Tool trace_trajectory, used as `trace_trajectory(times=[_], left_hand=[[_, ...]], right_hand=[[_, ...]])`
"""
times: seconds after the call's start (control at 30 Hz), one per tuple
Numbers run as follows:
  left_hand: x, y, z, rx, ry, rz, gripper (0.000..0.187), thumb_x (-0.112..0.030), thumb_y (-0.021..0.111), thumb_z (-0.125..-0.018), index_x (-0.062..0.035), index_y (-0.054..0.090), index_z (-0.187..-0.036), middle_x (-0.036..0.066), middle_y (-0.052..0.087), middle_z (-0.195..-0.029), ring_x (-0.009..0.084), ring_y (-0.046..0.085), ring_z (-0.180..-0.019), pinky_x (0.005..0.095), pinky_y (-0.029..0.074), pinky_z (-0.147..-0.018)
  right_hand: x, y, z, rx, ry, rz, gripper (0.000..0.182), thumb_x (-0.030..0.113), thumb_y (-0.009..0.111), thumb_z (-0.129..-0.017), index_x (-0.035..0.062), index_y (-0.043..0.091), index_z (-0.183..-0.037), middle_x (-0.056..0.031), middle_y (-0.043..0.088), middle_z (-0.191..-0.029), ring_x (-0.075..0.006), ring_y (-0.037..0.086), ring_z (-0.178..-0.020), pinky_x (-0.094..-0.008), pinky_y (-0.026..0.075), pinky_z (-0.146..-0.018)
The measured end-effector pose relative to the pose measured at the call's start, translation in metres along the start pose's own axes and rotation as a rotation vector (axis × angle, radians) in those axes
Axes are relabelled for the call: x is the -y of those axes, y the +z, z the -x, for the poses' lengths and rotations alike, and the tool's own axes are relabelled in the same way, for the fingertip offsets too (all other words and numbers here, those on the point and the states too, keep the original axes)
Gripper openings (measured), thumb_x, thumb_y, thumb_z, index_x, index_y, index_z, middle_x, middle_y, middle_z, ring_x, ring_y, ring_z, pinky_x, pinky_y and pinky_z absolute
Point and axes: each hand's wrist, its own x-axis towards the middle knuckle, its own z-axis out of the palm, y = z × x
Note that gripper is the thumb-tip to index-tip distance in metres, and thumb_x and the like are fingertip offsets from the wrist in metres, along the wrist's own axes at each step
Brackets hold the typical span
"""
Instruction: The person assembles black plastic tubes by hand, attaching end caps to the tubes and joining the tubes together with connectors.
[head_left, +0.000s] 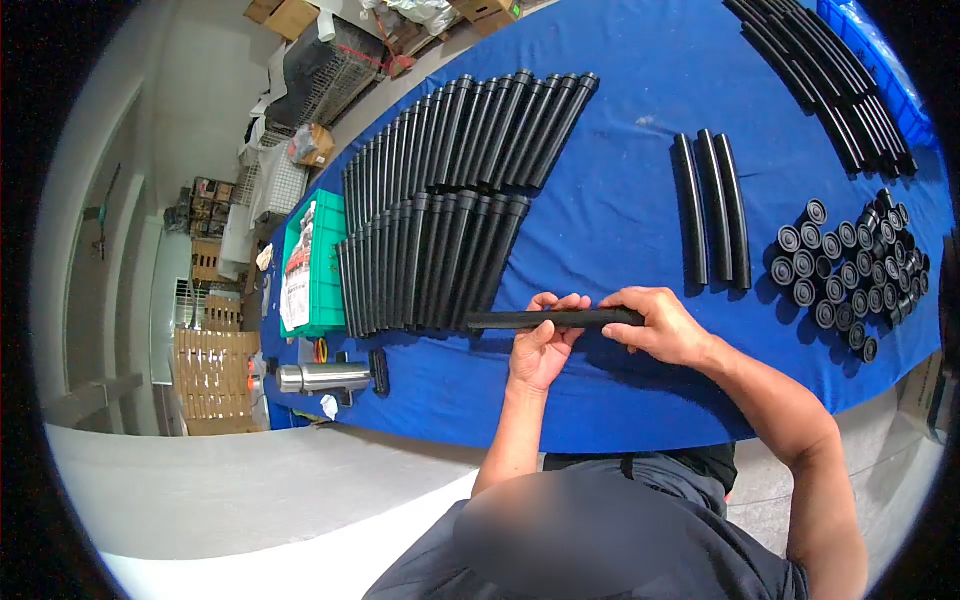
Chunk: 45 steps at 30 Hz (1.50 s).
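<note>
A black tube lies level across both of my hands, above the near part of the blue-covered table. My left hand is closed around its middle, thumb on the near side and fingertips beyond it. At the tube's right end, my right hand grips it between thumb and fingers. Three plain black tubes rest side by side behind my right hand. Many round black caps are spread to the right. To the left, two rows of black tubes with wider collared ends lie close together.
A green crate with papers stands at the left edge, a steel flask lying in front of it. More black tubes lie at the far right by a blue crate. Blue cloth covers the table.
</note>
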Motion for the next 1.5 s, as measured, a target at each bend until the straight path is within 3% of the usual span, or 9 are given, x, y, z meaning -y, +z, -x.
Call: trace_trajectory(times=[0.17, 0.27, 0.5, 0.6, 0.83, 0.93, 1.03, 1.27, 1.5], left_hand=[[-0.001, 0.001, 0.000, -0.013, -0.013, 0.026, 0.034, -0.005, 0.073, -0.090, -0.0056, 0.059, -0.122, 0.023, 0.061, -0.135, 0.0402, 0.053, -0.134, 0.0516, 0.048, -0.113], [0.001, 0.000, -0.001, 0.019, 0.006, 0.023, 0.034, -0.005, 0.072, -0.091, -0.0051, 0.059, -0.123, 0.023, 0.060, -0.135, 0.0407, 0.053, -0.134, 0.0516, 0.047, -0.113], [0.001, -0.001, -0.001, 0.004, -0.004, 0.027, 0.034, -0.003, 0.071, -0.091, -0.0049, 0.059, -0.123, 0.024, 0.061, -0.135, 0.0412, 0.052, -0.134, 0.0516, 0.047, -0.113], [-0.001, 0.001, -0.001, 0.037, -0.004, 0.023, 0.034, -0.002, 0.071, -0.091, -0.0044, 0.059, -0.123, 0.024, 0.060, -0.136, 0.0409, 0.052, -0.134, 0.0520, 0.046, -0.114], [0.001, -0.001, -0.001, 0.027, -0.004, 0.021, 0.034, -0.001, 0.071, -0.090, -0.0044, 0.060, -0.122, 0.023, 0.060, -0.136, 0.0408, 0.051, -0.136, 0.0520, 0.046, -0.114], [0.001, -0.002, -0.001, 0.053, 0.002, -0.004, 0.034, -0.001, 0.071, -0.091, -0.0044, 0.059, -0.122, 0.023, 0.060, -0.136, 0.0404, 0.050, -0.136, 0.0519, 0.046, -0.114], [0.000, 0.002, -0.002, -0.007, -0.005, -0.015, 0.033, -0.002, 0.071, -0.092, -0.0045, 0.059, -0.123, 0.023, 0.060, -0.137, 0.0397, 0.050, -0.136, 0.0517, 0.046, -0.114], [0.001, 0.001, -0.001, 0.025, 0.026, -0.001, 0.032, -0.005, 0.069, -0.094, -0.0049, 0.059, -0.124, 0.023, 0.059, -0.138, 0.0399, 0.051, -0.136, 0.0519, 0.046, -0.114], [0.000, 0.000, -0.001, 0.003, -0.003, 0.043, 0.034, -0.004, 0.070, -0.092, -0.0051, 0.059, -0.125, 0.024, 0.059, -0.137, 0.0398, 0.052, -0.135, 0.0515, 0.045, -0.115]], right_hand=[[-0.010, 0.005, 0.001, -0.118, -0.267, 0.223, 0.034, 0.015, 0.074, -0.086, -0.0018, 0.066, -0.115, -0.0219, 0.069, -0.097, -0.0368, 0.069, -0.091, -0.0435, 0.054, -0.079], [0.020, -0.010, -0.001, 0.156, 0.328, -0.229, 0.034, 0.015, 0.074, -0.087, -0.0015, 0.065, -0.115, -0.0210, 0.067, -0.097, -0.0380, 0.067, -0.091, -0.0452, 0.054, -0.079], [-0.006, 0.004, 0.001, -0.117, -0.263, 0.224, 0.033, 0.014, 0.074, -0.086, -0.0008, 0.066, -0.115, -0.0213, 0.069, -0.096, -0.0372, 0.068, -0.090, -0.0435, 0.055, -0.079], [0.016, -0.008, -0.003, 0.148, 0.339, -0.239, 0.034, 0.013, 0.074, -0.086, 0.0001, 0.065, -0.117, -0.0203, 0.067, -0.097, -0.0384, 0.067, -0.089, -0.0455, 0.054, -0.079], [-0.011, 0.003, -0.001, -0.124, -0.285, 0.243, 0.032, 0.014, 0.074, -0.086, -0.0001, 0.066, -0.114, -0.0208, 0.066, -0.095, -0.0373, 0.067, -0.087, -0.0438, 0.055, -0.076], [0.016, -0.014, -0.005, 0.207, 0.347, -0.138, 0.035, 0.013, 0.074, -0.086, 0.0002, 0.064, -0.117, -0.0193, 0.064, -0.093, -0.0385, 0.065, -0.085, -0.0462, 0.054, -0.075], [-0.020, 0.006, -0.003, -0.148, -0.356, 0.276, 0.036, 0.015, 0.075, -0.086, 0.0001, 0.064, -0.117, -0.0189, 0.064, -0.093, -0.0378, 0.066, -0.086, -0.0457, 0.054, -0.074], [0.012, -0.010, -0.002, 0.173, 0.293, -0.219, 0.036, 0.014, 0.076, -0.084, 0.0016, 0.064, -0.116, -0.0193, 0.065, -0.094, -0.0398, 0.065, -0.088, -0.0471, 0.054, -0.078], [-0.011, 0.008, -0.001, -0.109, -0.236, 0.205, 0.032, 0.017, 0.075, -0.088, 0.0002, 0.067, -0.114, -0.0164, 0.069, -0.085, -0.0304, 0.071, -0.075, -0.0418, 0.057, -0.069]])
